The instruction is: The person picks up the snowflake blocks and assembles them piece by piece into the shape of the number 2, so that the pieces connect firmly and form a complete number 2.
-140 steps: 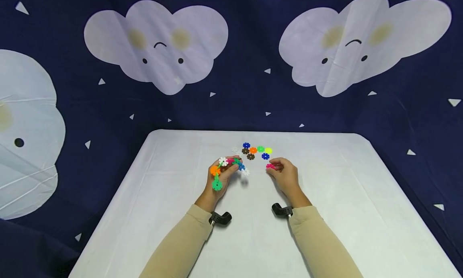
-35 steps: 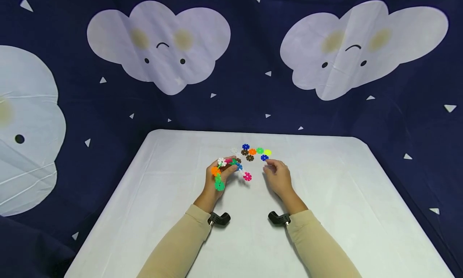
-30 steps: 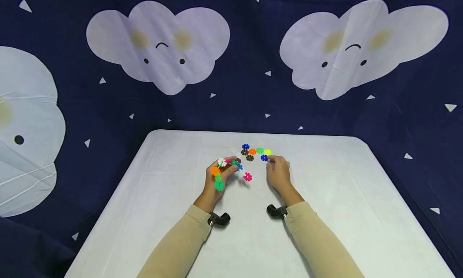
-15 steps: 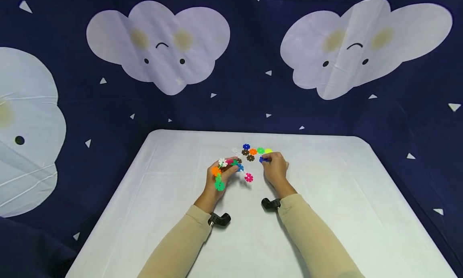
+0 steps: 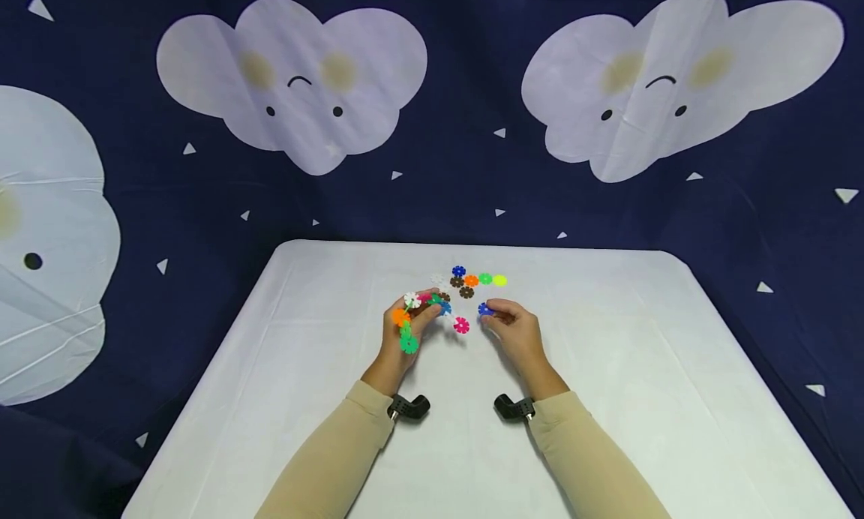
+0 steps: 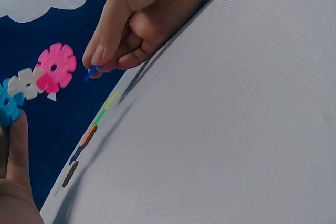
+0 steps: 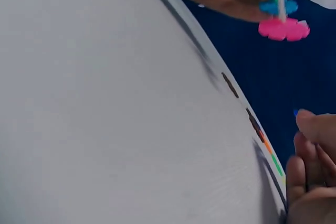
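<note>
My left hand (image 5: 403, 339) holds a chain of linked snowflake discs between thumb and fingers, above the table. Its green disc (image 5: 408, 344) hangs at the near end, followed by an orange disc (image 5: 400, 317) and a white one (image 5: 412, 300). At the other end a pink disc (image 6: 56, 67) joins a white disc (image 6: 26, 83) and a light blue disc (image 6: 9, 100). To the right, my right hand (image 5: 518, 335) pinches a loose dark blue disc (image 5: 484, 309) by its edge, a short way from the pink end. In the right wrist view, fingers mostly hide that blue disc.
Beyond the hands, loose discs lie on the white table (image 5: 324, 429): dark blue (image 5: 459, 271), brown (image 5: 466, 292), orange (image 5: 471, 280), green (image 5: 485, 278), yellow (image 5: 499, 280) and pale ones (image 5: 439, 280). A dark cloud-print cloth (image 5: 466, 91) hangs behind the table.
The pink disc, earlier in my right hand, now sits on the chain's end. My right hand has reached to the loose discs, picked up a dark blue one and drawn it back toward the chain.
</note>
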Motion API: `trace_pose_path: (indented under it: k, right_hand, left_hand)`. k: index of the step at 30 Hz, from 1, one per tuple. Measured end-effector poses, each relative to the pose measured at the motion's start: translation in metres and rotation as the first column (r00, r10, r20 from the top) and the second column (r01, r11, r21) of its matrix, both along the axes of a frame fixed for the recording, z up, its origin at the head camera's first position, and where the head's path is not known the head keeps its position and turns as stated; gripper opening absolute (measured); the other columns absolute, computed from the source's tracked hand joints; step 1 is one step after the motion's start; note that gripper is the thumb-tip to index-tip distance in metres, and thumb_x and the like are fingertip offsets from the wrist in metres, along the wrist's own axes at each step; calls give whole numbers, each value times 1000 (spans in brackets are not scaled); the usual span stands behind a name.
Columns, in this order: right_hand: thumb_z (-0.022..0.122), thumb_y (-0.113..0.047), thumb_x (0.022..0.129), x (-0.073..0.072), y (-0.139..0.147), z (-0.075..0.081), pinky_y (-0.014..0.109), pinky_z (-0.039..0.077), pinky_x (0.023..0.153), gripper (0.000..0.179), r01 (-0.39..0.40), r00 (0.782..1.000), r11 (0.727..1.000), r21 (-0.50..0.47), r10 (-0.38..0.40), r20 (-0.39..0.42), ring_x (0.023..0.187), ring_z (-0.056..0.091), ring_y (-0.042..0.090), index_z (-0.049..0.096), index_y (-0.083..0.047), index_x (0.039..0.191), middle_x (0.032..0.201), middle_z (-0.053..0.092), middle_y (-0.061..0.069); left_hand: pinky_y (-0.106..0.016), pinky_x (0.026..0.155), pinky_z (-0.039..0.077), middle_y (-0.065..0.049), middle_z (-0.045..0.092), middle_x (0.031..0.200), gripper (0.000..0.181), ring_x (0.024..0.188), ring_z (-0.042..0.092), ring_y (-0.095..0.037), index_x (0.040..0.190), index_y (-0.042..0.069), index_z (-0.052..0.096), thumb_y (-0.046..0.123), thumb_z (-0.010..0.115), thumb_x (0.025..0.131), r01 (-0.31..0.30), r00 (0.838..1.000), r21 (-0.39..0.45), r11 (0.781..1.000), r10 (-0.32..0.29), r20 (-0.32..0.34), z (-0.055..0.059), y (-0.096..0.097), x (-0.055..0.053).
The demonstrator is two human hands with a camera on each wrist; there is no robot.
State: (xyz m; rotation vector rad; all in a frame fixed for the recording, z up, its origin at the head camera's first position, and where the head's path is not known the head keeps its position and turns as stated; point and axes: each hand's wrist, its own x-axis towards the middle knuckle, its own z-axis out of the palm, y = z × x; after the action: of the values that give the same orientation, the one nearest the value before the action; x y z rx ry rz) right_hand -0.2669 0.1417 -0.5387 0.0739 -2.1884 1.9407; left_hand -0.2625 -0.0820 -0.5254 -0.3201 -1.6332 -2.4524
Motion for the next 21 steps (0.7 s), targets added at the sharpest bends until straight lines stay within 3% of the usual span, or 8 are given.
trace_pose_path:
  k: [7, 12, 21]
  right_hand:
    - [78, 10, 91, 20, -8, 3, 30, 61, 91, 29, -130, 987, 970, -204, 146, 68, 97, 70, 18, 73, 10, 119, 121, 70, 22]
    - [76, 15, 89, 27, -14, 3, 33, 61, 93, 30, -174, 981, 952, -252, 189, 37, 99, 71, 18, 71, 14, 119, 127, 67, 25]
    - [73, 19, 89, 29, -16, 2, 33, 60, 94, 32, -244, 968, 918, -311, 250, -23, 102, 71, 19, 67, 20, 120, 130, 63, 29]
  left_hand:
    - [-37, 100, 58, -30, 65, 133, 36, 110, 69, -25, 125, -17, 64, -9, 76, 92, -64, 998, 136, 989, 66, -11, -1, 1, -2]
    - [-34, 98, 59, -34, 62, 133, 38, 107, 70, -23, 125, -20, 61, -9, 76, 92, -70, 996, 167, 984, 77, -34, -1, 0, -3]
    - [-35, 98, 59, -23, 69, 129, 37, 106, 70, -23, 125, -19, 62, -9, 76, 92, -79, 996, 180, 980, 86, -29, -1, -1, -3]
